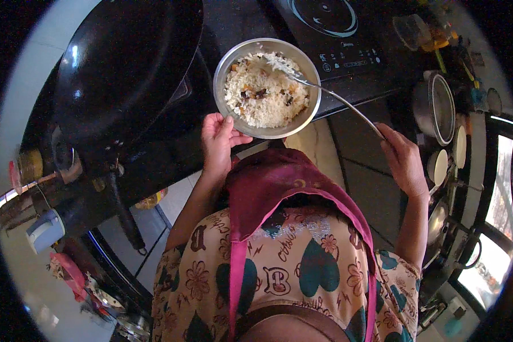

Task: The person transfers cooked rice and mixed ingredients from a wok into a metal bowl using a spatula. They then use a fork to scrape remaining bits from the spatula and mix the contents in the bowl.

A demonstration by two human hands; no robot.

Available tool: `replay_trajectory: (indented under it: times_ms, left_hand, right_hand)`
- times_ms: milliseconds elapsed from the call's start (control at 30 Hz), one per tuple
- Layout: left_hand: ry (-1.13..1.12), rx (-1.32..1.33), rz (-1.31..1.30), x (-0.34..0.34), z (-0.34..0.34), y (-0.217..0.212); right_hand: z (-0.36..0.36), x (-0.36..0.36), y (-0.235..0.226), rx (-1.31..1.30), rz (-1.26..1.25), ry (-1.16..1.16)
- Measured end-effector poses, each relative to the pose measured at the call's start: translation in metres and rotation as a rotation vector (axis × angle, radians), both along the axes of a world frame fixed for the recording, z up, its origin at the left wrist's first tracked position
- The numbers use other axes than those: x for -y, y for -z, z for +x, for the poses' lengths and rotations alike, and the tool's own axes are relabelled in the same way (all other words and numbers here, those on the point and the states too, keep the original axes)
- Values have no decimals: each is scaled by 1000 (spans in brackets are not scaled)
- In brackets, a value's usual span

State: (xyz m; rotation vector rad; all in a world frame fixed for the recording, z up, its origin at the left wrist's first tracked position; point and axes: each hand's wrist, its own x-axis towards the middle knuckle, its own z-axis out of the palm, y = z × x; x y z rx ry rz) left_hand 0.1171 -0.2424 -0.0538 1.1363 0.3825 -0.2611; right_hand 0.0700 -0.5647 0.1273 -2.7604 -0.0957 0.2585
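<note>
A round steel bowl (315, 108) stands at the front edge of the dark counter. Rice (262, 111) mixed with orange and dark brown bits fills much of it. My left hand (219, 137) grips the bowl's near left rim, thumb up on the edge. With my right hand (402, 157) I am holding a long-handled metal spoon (347, 104) by its far end. The spoon's head lies in the rice toward the back of the bowl, with white rice on it, so its exact shape is partly hidden.
A large black wok (125, 62) with a long handle (122, 205) takes up the left of the counter. Behind the bowl to the right is an induction cooktop (347, 51). A metal pot (436, 108) stands at the far right. My maroon apron (279, 171) hangs close below the bowl.
</note>
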Motion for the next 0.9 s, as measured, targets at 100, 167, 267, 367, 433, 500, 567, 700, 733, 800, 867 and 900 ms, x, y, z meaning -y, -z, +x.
replay_trajectory:
  times_ms: [100, 167, 267, 367, 433, 500, 567, 700, 733, 800, 867, 900]
  left_hand:
    - [-6, -29, -7, 2, 0, 2]
    - [0, -20, -28, 3, 0, 3]
    - [12, -38, -31, 3, 1, 4]
    - [4, -59, -38, 3, 0, 2]
    - [-2, -79, -54, 3, -1, 1]
    - [-13, -101, -76, 4, -1, 2]
    - [-8, -72, -46, 4, 1, 1]
    - [-20, -21, -33, 4, 4, 10]
    - [-35, -15, -28, 4, 6, 14]
    - [-64, -7, -17, 3, 10, 22]
    - [-89, -6, 1, 5, 13, 27]
    - [-90, -5, 17, 4, 15, 30]
  right_hand:
    - [-19, 3, 19, 32, 50, 62]
    - [-32, -3, 35, 30, 20, 113]
    - [-46, -24, 52, 57, -8, 144]
    - [-55, -35, 56, 64, 13, 200]
    - [-62, -34, 63, 121, 49, 193]
    - [-67, -35, 68, 125, 93, 202]
    - [-68, -37, 68, 150, 115, 193]
    - [-75, -30, 66, 111, 48, 190]
    - [-78, -26, 66, 103, 37, 189]
    - [-82, -17, 67, 66, -16, 187]
    - [-85, -8, 65, 9, -98, 184]
    - [-83, -6, 63, 35, -160, 145]
